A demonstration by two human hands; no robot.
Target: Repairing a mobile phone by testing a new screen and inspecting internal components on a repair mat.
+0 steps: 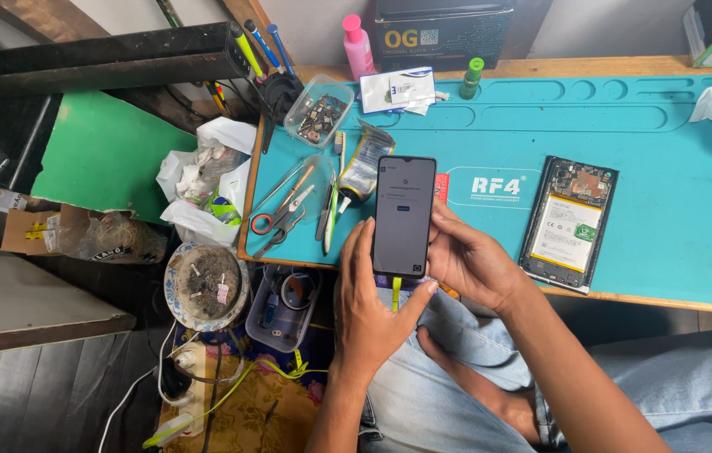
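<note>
A black smartphone with its screen lit is held upright over the front edge of the teal work mat. My left hand grips its lower left side, thumb along the edge. Against the right side rests my right hand, fingers wrapped behind it. A yellow cable hangs from the phone's bottom port. To the right on the mat lies a second phone, back cover off, battery and circuit board exposed.
Scissors, tweezers and small tools lie at the mat's left end beside a clear tub of parts. A pink bottle and green bottle stand at the back. White bags, an ash-filled bowl and a power strip sit left.
</note>
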